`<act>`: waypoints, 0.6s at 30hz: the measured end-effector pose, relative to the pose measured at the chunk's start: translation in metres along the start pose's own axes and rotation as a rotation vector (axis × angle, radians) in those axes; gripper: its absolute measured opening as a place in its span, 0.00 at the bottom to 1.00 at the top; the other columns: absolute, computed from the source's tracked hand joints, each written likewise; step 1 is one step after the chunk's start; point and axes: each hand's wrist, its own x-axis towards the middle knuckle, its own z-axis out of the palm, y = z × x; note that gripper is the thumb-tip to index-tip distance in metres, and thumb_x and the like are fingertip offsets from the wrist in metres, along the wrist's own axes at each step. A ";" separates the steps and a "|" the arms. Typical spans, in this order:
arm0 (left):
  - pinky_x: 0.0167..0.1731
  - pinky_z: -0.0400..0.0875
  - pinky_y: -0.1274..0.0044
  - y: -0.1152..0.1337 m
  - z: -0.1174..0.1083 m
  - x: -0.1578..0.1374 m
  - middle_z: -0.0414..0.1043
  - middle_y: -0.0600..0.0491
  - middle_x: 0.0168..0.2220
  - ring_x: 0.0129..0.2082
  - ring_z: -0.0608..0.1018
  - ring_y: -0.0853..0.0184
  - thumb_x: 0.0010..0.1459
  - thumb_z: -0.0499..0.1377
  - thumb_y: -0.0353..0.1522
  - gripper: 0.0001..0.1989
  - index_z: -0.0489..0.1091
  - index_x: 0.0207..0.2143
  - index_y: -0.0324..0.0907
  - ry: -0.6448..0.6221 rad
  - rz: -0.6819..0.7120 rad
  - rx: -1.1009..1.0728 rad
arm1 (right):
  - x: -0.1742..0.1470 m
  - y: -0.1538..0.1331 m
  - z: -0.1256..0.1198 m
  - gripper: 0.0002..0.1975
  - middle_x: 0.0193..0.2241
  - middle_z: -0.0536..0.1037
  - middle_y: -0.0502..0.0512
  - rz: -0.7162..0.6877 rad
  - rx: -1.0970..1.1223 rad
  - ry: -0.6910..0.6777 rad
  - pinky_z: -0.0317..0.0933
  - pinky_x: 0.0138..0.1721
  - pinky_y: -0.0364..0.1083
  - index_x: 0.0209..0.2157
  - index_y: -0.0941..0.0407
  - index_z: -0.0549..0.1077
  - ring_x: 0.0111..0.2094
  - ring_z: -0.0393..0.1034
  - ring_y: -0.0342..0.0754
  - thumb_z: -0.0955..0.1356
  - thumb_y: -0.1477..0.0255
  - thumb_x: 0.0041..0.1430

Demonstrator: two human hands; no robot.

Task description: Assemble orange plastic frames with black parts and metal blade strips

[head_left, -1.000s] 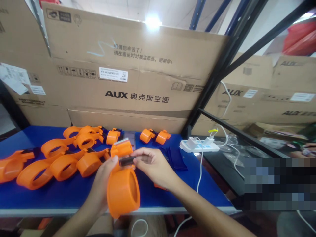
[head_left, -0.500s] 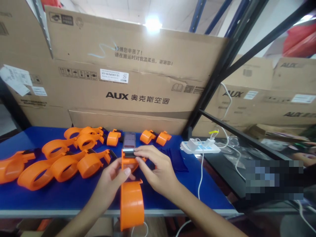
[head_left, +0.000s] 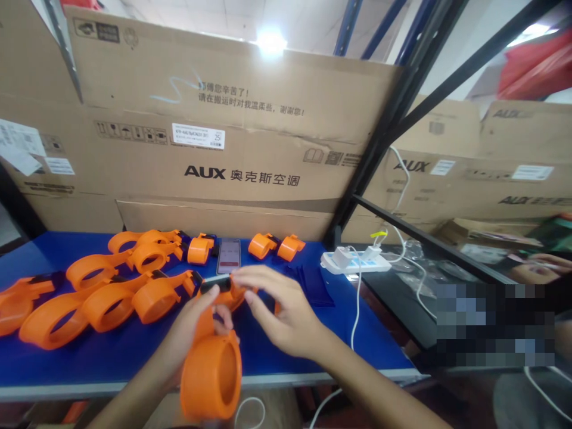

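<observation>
An orange tape dispenser, with a wide ring and a black strip at its far end, is held over the table's front edge. My left hand is closed around its neck, the thumb lying on the black strip. My right hand curves in from the right, index finger and thumb at the dispenser's far end; their exact contact is partly hidden. Several more orange tape dispensers lie in rows on the left of the blue tabletop. Two smaller-looking ones rest at the back.
A phone lies at the back of the blue table. Dark blue flat pieces are right of my hand. A white power strip with cables sits at the right edge. Cardboard walls the back. Another person's hand shows at far right.
The held dispenser has tilted and turned, its ring moving left and showing its opening. My left thumb has shifted up onto the black strip, and my right fingers have moved off it.
</observation>
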 end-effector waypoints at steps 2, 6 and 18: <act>0.23 0.71 0.72 -0.002 -0.003 0.001 0.76 0.43 0.20 0.19 0.78 0.60 0.60 0.58 0.54 0.28 0.72 0.23 0.38 -0.026 -0.064 -0.024 | 0.004 0.021 -0.014 0.13 0.49 0.81 0.57 0.189 -0.181 0.076 0.68 0.54 0.51 0.51 0.53 0.76 0.50 0.76 0.52 0.64 0.73 0.68; 0.25 0.73 0.70 -0.008 -0.006 0.001 0.76 0.44 0.20 0.22 0.79 0.58 0.59 0.60 0.52 0.26 0.72 0.24 0.38 -0.034 -0.097 -0.029 | 0.006 0.081 -0.042 0.12 0.42 0.83 0.64 0.656 -0.641 -0.273 0.66 0.49 0.50 0.42 0.58 0.80 0.47 0.77 0.57 0.64 0.74 0.65; 0.23 0.73 0.71 -0.016 -0.010 0.003 0.77 0.44 0.21 0.21 0.79 0.58 0.61 0.60 0.49 0.24 0.72 0.25 0.38 0.007 -0.031 0.014 | -0.006 0.139 -0.056 0.18 0.43 0.85 0.55 0.599 -0.532 -0.504 0.67 0.47 0.44 0.46 0.54 0.82 0.45 0.78 0.52 0.67 0.80 0.58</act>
